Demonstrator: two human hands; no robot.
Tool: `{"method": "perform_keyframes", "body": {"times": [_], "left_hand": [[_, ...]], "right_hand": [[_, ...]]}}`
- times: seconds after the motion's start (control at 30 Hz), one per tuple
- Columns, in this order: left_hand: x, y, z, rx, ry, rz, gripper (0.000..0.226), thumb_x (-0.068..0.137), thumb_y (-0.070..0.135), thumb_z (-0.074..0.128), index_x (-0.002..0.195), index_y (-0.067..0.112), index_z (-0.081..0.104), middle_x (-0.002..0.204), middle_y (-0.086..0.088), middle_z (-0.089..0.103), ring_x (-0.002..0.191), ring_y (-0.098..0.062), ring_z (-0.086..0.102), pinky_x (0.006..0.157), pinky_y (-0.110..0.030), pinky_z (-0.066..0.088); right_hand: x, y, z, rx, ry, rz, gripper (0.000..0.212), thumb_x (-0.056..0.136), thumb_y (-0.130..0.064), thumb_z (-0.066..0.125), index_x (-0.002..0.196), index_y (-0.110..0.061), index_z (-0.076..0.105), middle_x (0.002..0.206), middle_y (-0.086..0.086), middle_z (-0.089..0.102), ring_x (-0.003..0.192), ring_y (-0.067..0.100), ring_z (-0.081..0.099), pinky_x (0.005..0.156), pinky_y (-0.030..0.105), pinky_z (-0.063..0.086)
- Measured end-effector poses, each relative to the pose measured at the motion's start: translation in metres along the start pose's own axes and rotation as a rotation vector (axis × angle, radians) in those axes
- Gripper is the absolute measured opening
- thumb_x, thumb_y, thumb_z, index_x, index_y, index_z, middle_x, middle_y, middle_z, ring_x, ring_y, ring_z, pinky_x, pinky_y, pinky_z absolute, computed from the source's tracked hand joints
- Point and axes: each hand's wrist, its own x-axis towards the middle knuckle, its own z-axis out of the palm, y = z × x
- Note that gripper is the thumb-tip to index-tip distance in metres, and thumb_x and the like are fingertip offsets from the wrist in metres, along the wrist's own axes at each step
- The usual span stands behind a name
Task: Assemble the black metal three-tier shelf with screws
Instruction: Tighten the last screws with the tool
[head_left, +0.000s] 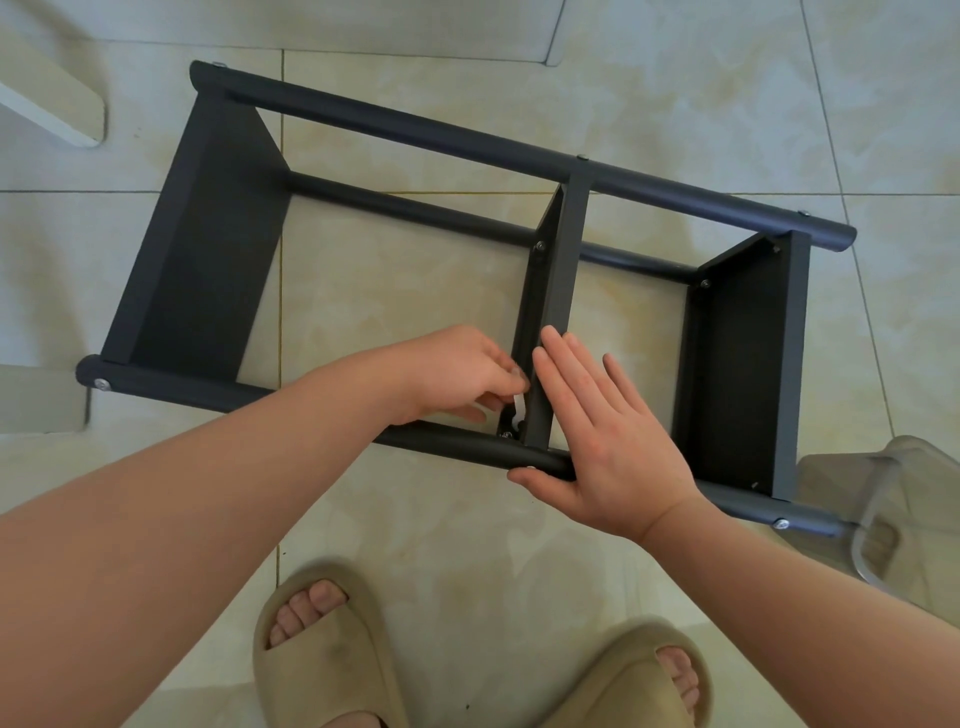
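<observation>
Pinching a white tool (518, 404) in left hand (457, 374) fingers; spread right hand (613, 447) fingers flat on the middle tier (558, 270) edge just beside; open floor (395, 270) beyond fingertips.

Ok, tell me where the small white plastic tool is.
Head view, centre: the left hand pinches the small white plastic tool beside the middle black metal shelf panel, on its left, just above the near black tube.

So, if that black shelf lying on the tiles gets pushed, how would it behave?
The shelf would probably slide, not roll: it lies broadside on glossy tiles. It looks stiff, three panels screwed between tubes. The flat right hand likely steadies it while the left hand pinches a white tool.
</observation>
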Motion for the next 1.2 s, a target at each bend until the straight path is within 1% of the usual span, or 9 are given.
{"method": "perform_keyframes", "body": {"times": [0.07, 0.1, 0.23, 0.3, 0.47, 0.57, 0.8, 1.0, 1.2], "left_hand": [[0.0029, -0.0019, 0.0039, -0.218, -0.019, -0.103, 0.01, 0.096, 0.019, 0.064, 0.101, 0.011, 0.066, 0.097, -0.005, 0.07, 0.091, -0.015, 0.069, 0.086, -0.032, 0.058], [0.0045, -0.0031, 0.0045, -0.26, 0.001, -0.12, 0.011, 0.096, 0.018, 0.065, 0.102, 0.009, 0.065, 0.096, -0.006, 0.07, 0.088, -0.016, 0.07, 0.084, -0.032, 0.059], [0.0061, -0.0046, 0.0061, -0.212, 0.088, -0.105, 0.023, 0.091, 0.019, 0.072, 0.112, 0.011, 0.067, 0.096, -0.003, 0.072, 0.087, -0.015, 0.07, 0.079, -0.03, 0.057], [0.0069, -0.0043, 0.007, -0.183, 0.124, -0.107, 0.019, 0.09, 0.021, 0.074, 0.107, 0.016, 0.069, 0.095, -0.001, 0.072, 0.089, -0.014, 0.068, 0.081, -0.031, 0.055], [0.0093, -0.0023, 0.0096, -0.27, 0.19, -0.074, 0.016, 0.09, 0.022, 0.074, 0.103, 0.016, 0.069, 0.085, 0.0, 0.075, 0.082, -0.012, 0.071, 0.082, -0.03, 0.057], [0.0083, -0.0027, 0.0091, -0.301, 0.181, -0.064, 0.01, 0.09, 0.021, 0.073, 0.097, 0.017, 0.068, 0.081, 0.001, 0.076, 0.085, -0.015, 0.072, 0.084, -0.032, 0.058], [0.006, -0.0015, 0.0078, -0.264, 0.137, -0.098, 0.017, 0.094, 0.022, 0.068, 0.108, 0.011, 0.067, 0.08, 0.0, 0.076, 0.085, -0.016, 0.073, 0.081, -0.031, 0.059], [0.0076, -0.0002, 0.0123, -0.293, 0.101, -0.169, 0.012, 0.099, 0.016, 0.06, 0.092, 0.006, 0.064, 0.076, -0.006, 0.072, 0.079, -0.02, 0.07, 0.081, -0.035, 0.06], [0.0064, -0.0016, 0.0093, -0.26, 0.055, -0.164, 0.01, 0.101, 0.01, 0.053, 0.103, 0.005, 0.061, 0.078, -0.007, 0.07, 0.078, -0.019, 0.067, 0.08, -0.032, 0.059]], "right_hand": [[-0.0001, -0.0002, -0.0001, 0.004, 0.004, 0.002, 0.098, 0.094, -0.074, 0.039, 0.162, -0.007, 0.017, 0.171, 0.006, 0.004, 0.158, 0.022, 0.002, 0.125, 0.054, 0.02], [-0.0002, -0.0004, 0.0, 0.007, 0.007, 0.002, 0.098, 0.094, -0.073, 0.039, 0.162, -0.007, 0.017, 0.171, 0.006, 0.005, 0.158, 0.022, 0.002, 0.125, 0.054, 0.02], [-0.0002, -0.0006, 0.0, 0.008, -0.002, 0.002, 0.098, 0.094, -0.074, 0.039, 0.162, -0.007, 0.016, 0.171, 0.006, 0.004, 0.158, 0.022, 0.001, 0.125, 0.054, 0.019], [-0.0001, -0.0004, -0.0003, 0.007, -0.004, 0.002, 0.098, 0.094, -0.074, 0.039, 0.162, -0.008, 0.016, 0.171, 0.006, 0.003, 0.158, 0.022, 0.001, 0.126, 0.053, 0.019], [0.0004, -0.0007, -0.0004, 0.003, -0.002, 0.0, 0.098, 0.094, -0.074, 0.04, 0.162, -0.007, 0.016, 0.171, 0.006, 0.004, 0.158, 0.022, 0.002, 0.126, 0.053, 0.019], [0.0, -0.0006, 0.0, 0.008, -0.001, -0.001, 0.098, 0.094, -0.073, 0.041, 0.162, -0.007, 0.017, 0.171, 0.006, 0.004, 0.158, 0.022, 0.002, 0.125, 0.053, 0.019], [-0.0001, -0.0003, 0.0003, 0.001, 0.0, 0.002, 0.098, 0.094, -0.074, 0.039, 0.162, -0.008, 0.016, 0.171, 0.006, 0.003, 0.158, 0.022, 0.001, 0.126, 0.053, 0.019], [-0.0005, -0.0002, 0.0007, 0.001, 0.002, 0.002, 0.098, 0.094, -0.074, 0.038, 0.162, -0.008, 0.017, 0.171, 0.006, 0.003, 0.158, 0.021, 0.0, 0.126, 0.052, 0.018], [-0.0006, -0.0001, 0.001, 0.005, 0.001, 0.003, 0.097, 0.094, -0.074, 0.038, 0.162, -0.008, 0.017, 0.171, 0.006, 0.003, 0.158, 0.021, 0.0, 0.126, 0.052, 0.018]]}}
